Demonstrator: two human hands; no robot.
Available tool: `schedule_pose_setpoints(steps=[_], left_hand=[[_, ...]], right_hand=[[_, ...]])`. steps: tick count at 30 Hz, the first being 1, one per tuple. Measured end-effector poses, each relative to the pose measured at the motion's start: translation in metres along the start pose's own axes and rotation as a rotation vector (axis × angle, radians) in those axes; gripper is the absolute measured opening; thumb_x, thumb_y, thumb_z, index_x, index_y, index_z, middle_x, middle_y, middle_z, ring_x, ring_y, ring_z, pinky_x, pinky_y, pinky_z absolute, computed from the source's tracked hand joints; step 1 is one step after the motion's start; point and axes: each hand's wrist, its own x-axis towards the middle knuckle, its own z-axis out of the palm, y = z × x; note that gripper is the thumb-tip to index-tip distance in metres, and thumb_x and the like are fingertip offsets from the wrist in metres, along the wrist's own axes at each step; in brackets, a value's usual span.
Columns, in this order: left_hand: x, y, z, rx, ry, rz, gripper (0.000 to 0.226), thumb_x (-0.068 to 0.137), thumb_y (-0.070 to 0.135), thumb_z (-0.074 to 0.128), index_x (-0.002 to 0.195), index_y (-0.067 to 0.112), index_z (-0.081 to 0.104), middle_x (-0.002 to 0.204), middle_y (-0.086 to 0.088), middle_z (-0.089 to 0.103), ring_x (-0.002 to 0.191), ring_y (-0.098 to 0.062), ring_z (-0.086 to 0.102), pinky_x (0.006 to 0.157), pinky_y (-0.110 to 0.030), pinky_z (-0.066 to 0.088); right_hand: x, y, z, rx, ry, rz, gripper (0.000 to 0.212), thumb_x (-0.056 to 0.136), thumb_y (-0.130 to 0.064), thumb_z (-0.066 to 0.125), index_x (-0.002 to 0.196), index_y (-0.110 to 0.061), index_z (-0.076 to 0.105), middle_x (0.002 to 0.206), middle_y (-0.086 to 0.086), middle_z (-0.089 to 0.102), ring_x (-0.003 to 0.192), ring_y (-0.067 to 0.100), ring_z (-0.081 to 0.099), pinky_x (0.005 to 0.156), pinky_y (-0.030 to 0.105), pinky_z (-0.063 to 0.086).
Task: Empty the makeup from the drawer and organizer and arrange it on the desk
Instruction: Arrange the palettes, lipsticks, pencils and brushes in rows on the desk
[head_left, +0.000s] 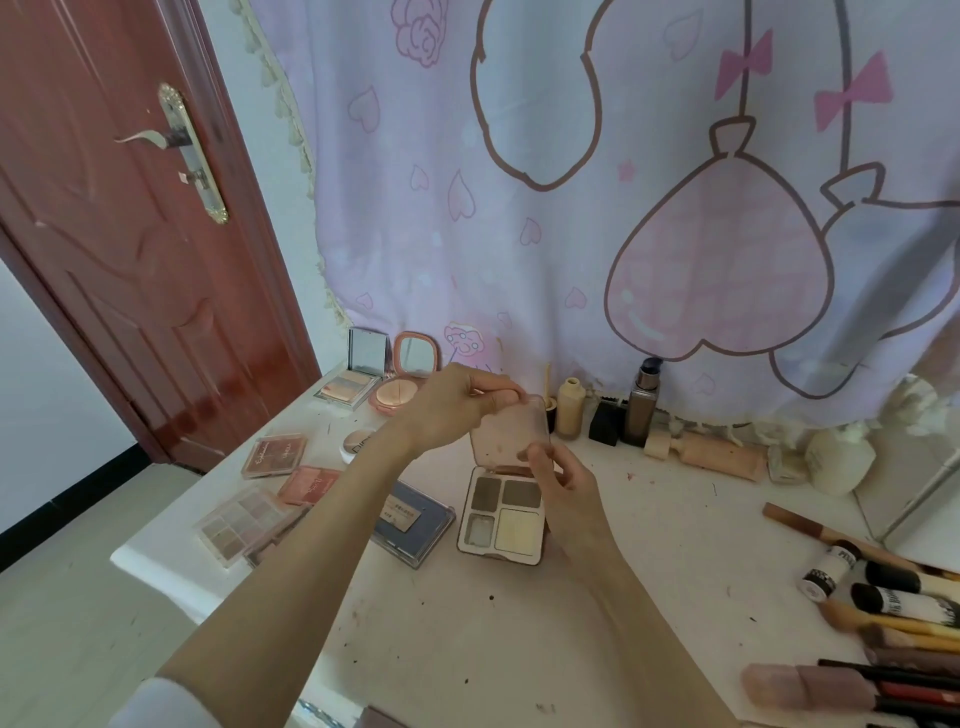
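Note:
A four-pan palette (503, 519) lies open on the white desk (519, 623), its translucent pink lid (506, 434) standing upright. My left hand (457, 402) pinches the lid's top edge. My right hand (558, 480) holds the lid's lower right side with thumb and fingers. To the left lie several closed palettes (280, 454), a grey-blue flat case (421, 522) and two open mirrored compacts (353, 384) (402, 382).
Foundation bottles (569, 408) (641, 402), a black cap and a peach tube (719, 454) line the back edge under a pink curtain. Brushes, pencils and tubes (893, 608) lie at the right. A brown door (130, 234) stands left; the desk's left edge drops to the floor.

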Motion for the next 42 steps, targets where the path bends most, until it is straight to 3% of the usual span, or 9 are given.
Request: schedule_pose_setpoints(steps=[4,7,12,17,20,25,28,35,42], left_hand=[[0.008,-0.022,-0.003,0.052,0.13,-0.055,0.034,0.099,0.026,0.039,0.127,0.016,0.055,0.121,-0.001,0.06,0.111,-0.013,0.053,0.095,-0.025,0.042],[0.014,-0.058,-0.007,0.354,0.264,-0.132,0.036,0.099,0.017,0.039,0.133,0.009,0.047,0.135,-0.009,0.051,0.125,-0.02,0.045,0.097,-0.018,0.03],[0.031,-0.101,0.001,0.779,0.113,-0.225,0.046,0.096,0.023,0.045,0.14,0.016,0.035,0.148,-0.008,0.032,0.135,-0.026,0.027,0.109,-0.039,0.023],[0.044,-0.108,0.008,0.955,0.032,-0.188,0.043,0.096,0.022,0.037,0.139,0.022,0.033,0.146,-0.004,0.03,0.136,-0.027,0.021,0.108,-0.042,0.018],[0.036,-0.106,0.013,0.949,0.039,-0.136,0.043,0.097,0.019,0.033,0.139,0.024,0.034,0.146,-0.002,0.033,0.134,-0.025,0.026,0.107,-0.041,0.017],[0.012,-0.099,0.017,0.882,-0.059,-0.061,0.041,0.097,0.018,0.033,0.136,0.028,0.04,0.146,-0.001,0.032,0.131,-0.022,0.028,0.1,-0.037,0.021],[0.003,-0.092,0.014,0.801,-0.137,-0.078,0.037,0.099,0.023,0.032,0.133,0.028,0.046,0.146,0.002,0.033,0.13,-0.021,0.029,0.099,-0.035,0.021],[-0.009,-0.085,0.0,0.693,-0.204,-0.177,0.041,0.101,0.027,0.03,0.14,0.014,0.037,0.151,-0.008,0.026,0.138,-0.023,0.027,0.112,-0.033,0.023],[-0.011,-0.089,-0.003,0.646,-0.256,-0.195,0.041,0.1,0.024,0.031,0.139,0.01,0.034,0.136,-0.013,0.041,0.122,-0.024,0.04,0.095,-0.026,0.029]], right_hand=[[0.011,0.0,0.002,-0.086,0.073,-0.026,0.019,0.097,-0.025,0.045,0.086,-0.025,0.06,0.094,-0.004,0.066,0.085,0.018,0.065,0.074,0.034,0.051],[0.019,0.002,-0.002,-0.073,0.151,-0.006,0.019,0.096,-0.025,0.048,0.092,-0.019,0.065,0.093,0.003,0.068,0.084,0.02,0.065,0.073,0.032,0.049],[0.033,0.003,-0.006,-0.076,0.222,-0.017,0.02,0.094,-0.024,0.052,0.082,-0.021,0.067,0.08,-0.001,0.069,0.079,0.018,0.063,0.066,0.025,0.045],[0.043,0.001,-0.006,-0.037,0.253,-0.026,0.025,0.093,-0.026,0.054,0.074,-0.017,0.067,0.076,0.006,0.069,0.076,0.022,0.063,0.067,0.029,0.046],[0.045,-0.008,-0.008,-0.039,0.265,-0.086,0.028,0.093,-0.024,0.054,0.072,-0.012,0.068,0.068,0.002,0.068,0.062,0.009,0.058,0.06,0.02,0.043],[0.053,-0.027,-0.003,-0.091,0.273,-0.181,0.038,0.094,-0.021,0.053,0.061,-0.004,0.06,0.053,-0.001,0.057,0.051,0.007,0.047,0.055,0.027,0.037],[0.062,-0.043,0.008,-0.149,0.288,-0.236,0.033,0.094,-0.024,0.051,0.079,0.002,0.065,0.067,0.013,0.064,0.06,0.016,0.054,0.061,0.03,0.043],[0.106,-0.065,0.048,-0.388,0.195,-0.227,0.026,0.097,-0.016,0.04,0.104,-0.005,0.063,0.097,0.009,0.065,0.085,0.018,0.054,0.069,0.024,0.035],[0.141,-0.035,0.084,-0.502,0.122,-0.105,0.034,0.092,-0.002,0.036,0.122,-0.002,0.051,0.122,0.016,0.053,0.114,0.033,0.048,0.096,0.038,0.039]])
